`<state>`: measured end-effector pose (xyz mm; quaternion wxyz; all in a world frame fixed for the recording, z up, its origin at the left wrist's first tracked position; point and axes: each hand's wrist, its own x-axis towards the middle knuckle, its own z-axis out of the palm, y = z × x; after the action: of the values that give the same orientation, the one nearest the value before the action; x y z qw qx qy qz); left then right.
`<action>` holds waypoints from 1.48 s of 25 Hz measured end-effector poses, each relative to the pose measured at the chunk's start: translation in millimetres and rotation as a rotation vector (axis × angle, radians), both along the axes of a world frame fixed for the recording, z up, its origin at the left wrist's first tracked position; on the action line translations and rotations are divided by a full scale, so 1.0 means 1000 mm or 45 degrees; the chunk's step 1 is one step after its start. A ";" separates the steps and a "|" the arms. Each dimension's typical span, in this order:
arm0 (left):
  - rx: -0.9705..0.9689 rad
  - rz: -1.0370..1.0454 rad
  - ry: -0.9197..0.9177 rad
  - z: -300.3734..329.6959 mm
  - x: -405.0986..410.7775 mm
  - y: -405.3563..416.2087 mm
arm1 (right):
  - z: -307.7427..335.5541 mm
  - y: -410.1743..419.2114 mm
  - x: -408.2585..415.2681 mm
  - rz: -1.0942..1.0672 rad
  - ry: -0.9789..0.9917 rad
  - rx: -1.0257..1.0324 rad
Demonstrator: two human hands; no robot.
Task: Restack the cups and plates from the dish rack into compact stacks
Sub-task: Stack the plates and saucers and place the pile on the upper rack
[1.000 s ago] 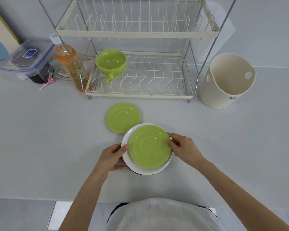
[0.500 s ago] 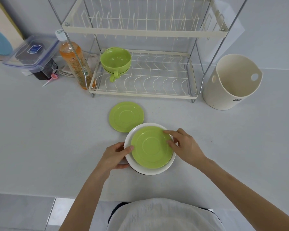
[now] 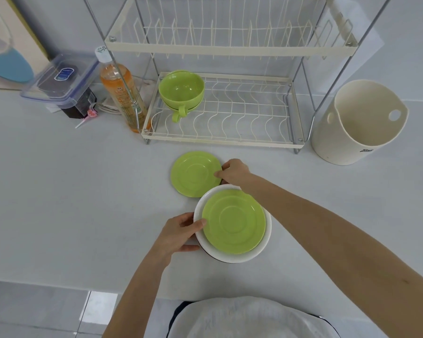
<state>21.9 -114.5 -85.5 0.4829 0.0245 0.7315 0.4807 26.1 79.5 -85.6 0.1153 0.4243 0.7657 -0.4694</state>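
Observation:
A green saucer [image 3: 233, 223] lies on a white plate [image 3: 266, 242] near the counter's front edge. My left hand [image 3: 178, 234] holds that plate's left rim, thumb on the saucer's edge. A second green saucer [image 3: 193, 174] lies flat on the counter just behind. My right hand [image 3: 232, 172] pinches its right edge with the fingertips. Two green cups [image 3: 181, 90], one nested in the other, stand at the left end of the dish rack's [image 3: 220, 140] lower shelf. The upper shelf holds nothing.
A cream bucket [image 3: 357, 123] stands right of the rack. To the rack's left are an orange drink bottle [image 3: 121, 93] and a clear lidded box [image 3: 61, 81] on a dark container. The counter's front edge runs below the plate.
My right hand left the saucer on the white plate and reached forward to the far saucer's right edge. My left hand stayed at the plate's rim.

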 end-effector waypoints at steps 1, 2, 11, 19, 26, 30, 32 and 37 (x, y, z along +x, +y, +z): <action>0.000 -0.005 0.000 0.000 0.000 0.000 | -0.002 0.000 -0.003 -0.072 0.009 -0.042; 0.002 -0.008 0.001 0.000 0.000 0.000 | -0.002 0.001 -0.005 -0.171 0.051 -0.134; 0.010 -0.030 0.021 -0.002 -0.002 -0.001 | 0.040 0.012 0.030 -0.499 0.496 -0.739; 0.004 -0.043 0.057 -0.007 -0.002 0.000 | 0.041 0.011 0.132 -0.383 0.329 -0.528; 0.024 -0.004 0.061 -0.005 0.002 0.000 | 0.023 0.000 0.147 -0.379 0.378 -0.486; 0.008 0.024 0.036 0.000 0.004 0.000 | 0.015 -0.006 0.146 -0.129 0.260 -0.040; 0.014 0.026 0.022 0.002 0.004 0.001 | 0.012 -0.012 0.145 -0.022 0.265 0.085; 0.019 0.022 0.006 0.003 0.006 0.000 | 0.007 -0.016 0.146 -0.091 0.324 0.110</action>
<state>27.8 -114.2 -83.0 0.4769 0.0228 0.7293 0.4901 172.1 63.8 -78.2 -0.0177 0.3928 0.7780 -0.4899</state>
